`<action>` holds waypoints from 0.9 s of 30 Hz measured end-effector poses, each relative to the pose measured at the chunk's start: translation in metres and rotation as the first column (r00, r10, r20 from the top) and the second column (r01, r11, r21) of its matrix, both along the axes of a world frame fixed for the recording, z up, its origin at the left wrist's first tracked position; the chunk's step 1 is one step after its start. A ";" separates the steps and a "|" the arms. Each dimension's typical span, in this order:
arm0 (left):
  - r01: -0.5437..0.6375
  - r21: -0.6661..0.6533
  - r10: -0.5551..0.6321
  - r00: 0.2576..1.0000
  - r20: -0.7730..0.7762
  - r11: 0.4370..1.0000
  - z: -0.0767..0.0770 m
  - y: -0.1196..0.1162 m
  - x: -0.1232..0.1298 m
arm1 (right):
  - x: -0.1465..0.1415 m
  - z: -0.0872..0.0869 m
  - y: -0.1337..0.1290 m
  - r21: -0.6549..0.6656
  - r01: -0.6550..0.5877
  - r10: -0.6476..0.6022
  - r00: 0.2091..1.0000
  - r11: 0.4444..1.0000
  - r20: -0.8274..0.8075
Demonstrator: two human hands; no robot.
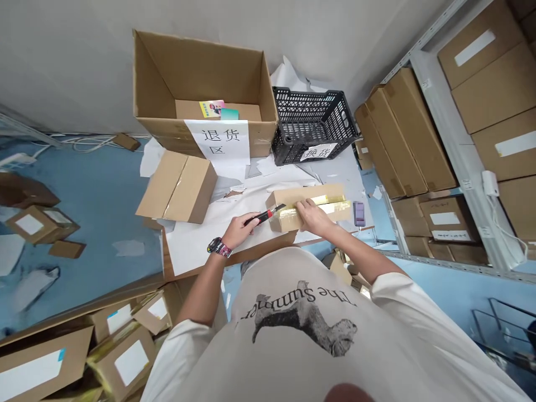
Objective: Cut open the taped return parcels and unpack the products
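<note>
My left hand (238,230), with a watch on its wrist, is closed around the red and black handle of a box cutter (264,216). The blade points right, at the left end of a long cardboard box (288,196) with shiny yellowish tape. Over the top of this box lies my right hand (310,215), its fingers bent and gripping near the taped edge. Whether the blade touches the cardboard I cannot tell. A second cardboard box (178,184), its top seam taped, sits to the left of my left hand.
Behind stand a large open carton (159,84) with small packets inside and a black plastic crate (316,131). A phone (359,214) lies right of the long box. Shelves with cartons (419,134) line the right; more parcels (132,354) fill the lower left.
</note>
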State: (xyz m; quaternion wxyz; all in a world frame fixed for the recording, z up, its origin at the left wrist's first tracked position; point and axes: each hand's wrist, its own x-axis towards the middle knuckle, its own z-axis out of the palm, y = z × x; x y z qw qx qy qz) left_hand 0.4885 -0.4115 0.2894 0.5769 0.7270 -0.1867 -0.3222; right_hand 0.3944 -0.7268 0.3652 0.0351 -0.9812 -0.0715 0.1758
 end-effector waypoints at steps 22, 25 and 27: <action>0.202 -0.066 -0.213 0.933 -0.291 0.977 0.001 0.003 -0.020 | -0.003 0.003 -0.022 0.095 0.000 0.001 1.000 0.995 -0.009; -0.030 -0.080 -0.002 0.932 -0.362 0.996 -0.009 0.020 -0.042 | -0.011 -0.004 -0.026 0.205 -0.021 0.010 0.998 0.979 0.058; -0.244 -0.066 0.202 0.903 -0.380 0.968 -0.016 0.034 -0.053 | -0.015 -0.010 -0.027 0.222 0.038 -0.071 0.987 0.974 0.141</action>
